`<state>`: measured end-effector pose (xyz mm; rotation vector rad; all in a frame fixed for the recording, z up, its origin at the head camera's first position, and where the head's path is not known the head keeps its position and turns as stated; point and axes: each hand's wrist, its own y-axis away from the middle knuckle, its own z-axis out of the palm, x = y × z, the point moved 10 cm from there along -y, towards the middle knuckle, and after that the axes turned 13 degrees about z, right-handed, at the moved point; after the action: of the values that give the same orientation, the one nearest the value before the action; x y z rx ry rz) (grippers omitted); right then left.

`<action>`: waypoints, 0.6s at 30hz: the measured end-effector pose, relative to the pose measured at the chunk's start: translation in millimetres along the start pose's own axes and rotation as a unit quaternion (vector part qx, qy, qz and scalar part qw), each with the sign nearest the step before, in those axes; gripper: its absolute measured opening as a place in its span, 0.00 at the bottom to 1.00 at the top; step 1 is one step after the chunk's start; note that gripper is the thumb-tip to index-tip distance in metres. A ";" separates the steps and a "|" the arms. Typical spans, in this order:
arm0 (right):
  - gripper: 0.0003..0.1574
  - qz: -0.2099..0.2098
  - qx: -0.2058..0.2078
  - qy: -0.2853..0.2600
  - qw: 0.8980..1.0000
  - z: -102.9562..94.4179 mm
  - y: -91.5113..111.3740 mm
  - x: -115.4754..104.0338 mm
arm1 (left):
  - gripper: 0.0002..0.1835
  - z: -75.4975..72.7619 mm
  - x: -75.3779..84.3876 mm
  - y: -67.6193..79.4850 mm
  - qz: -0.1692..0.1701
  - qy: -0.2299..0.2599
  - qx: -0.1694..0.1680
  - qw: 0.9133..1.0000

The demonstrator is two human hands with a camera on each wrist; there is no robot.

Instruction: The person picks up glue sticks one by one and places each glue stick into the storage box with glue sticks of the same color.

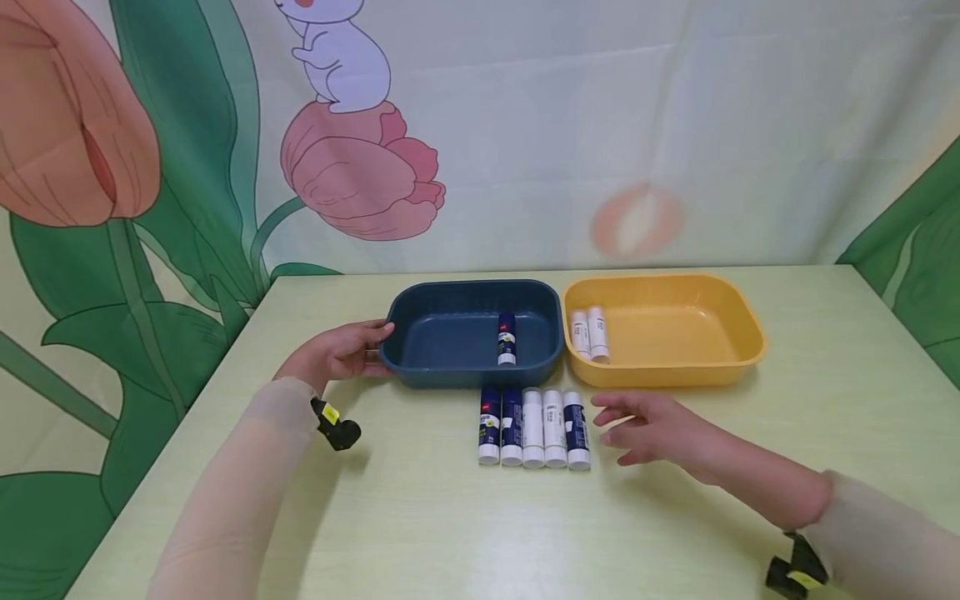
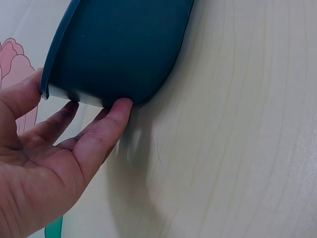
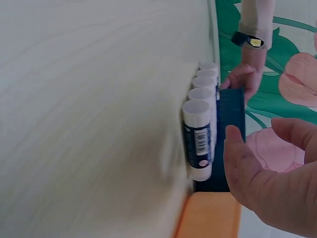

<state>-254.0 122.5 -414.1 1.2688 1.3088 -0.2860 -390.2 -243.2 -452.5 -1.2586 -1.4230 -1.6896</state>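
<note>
Blue tray [image 1: 442, 379] holds one dark tube [image 1: 507, 339], the yellow tray [image 1: 667, 377] two white tubes [image 1: 597, 333]; five tubes [image 1: 533, 429] rowed on the surface [image 1: 420, 533] seem left. Your left hand [image 1: 348, 350] grips the blue tray; your right hand [image 1: 648, 427], fingers relaxed, holds nothing.

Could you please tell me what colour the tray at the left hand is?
The tray is dark blue, clearest in the head view.

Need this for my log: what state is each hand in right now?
Left hand: holding the blue tray by its end.
Right hand: open, holding nothing, beside the row of tubes.
</note>
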 end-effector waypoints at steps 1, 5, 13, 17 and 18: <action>0.39 0.006 0.005 0.000 1.000 0.4 -2.5 1.5 | 0.35 0.1 0.0 0.3 0.000 -0.001 0.000 1.000; 0.39 0.031 0.025 0.014 0.999 1.9 -12.7 5.9 | 0.36 1.7 0.7 1.8 0.007 -0.008 -0.013 1.000; 0.44 0.062 0.053 0.035 0.996 1.3 -30.0 9.6 | 0.36 2.1 1.0 1.2 0.010 -0.014 -0.012 1.000; 0.45 0.068 0.056 0.045 0.995 2.6 -35.2 9.5 | 0.36 2.0 1.1 1.9 0.010 -0.014 -0.009 1.000; 0.45 0.070 0.057 0.047 0.995 3.0 -36.4 9.6 | 0.36 1.9 1.1 1.8 0.009 -0.014 -0.008 1.000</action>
<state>-277.2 111.2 -441.6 1.4790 1.2919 -0.2066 -388.5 -241.7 -450.8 -1.3050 -1.4122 -1.6805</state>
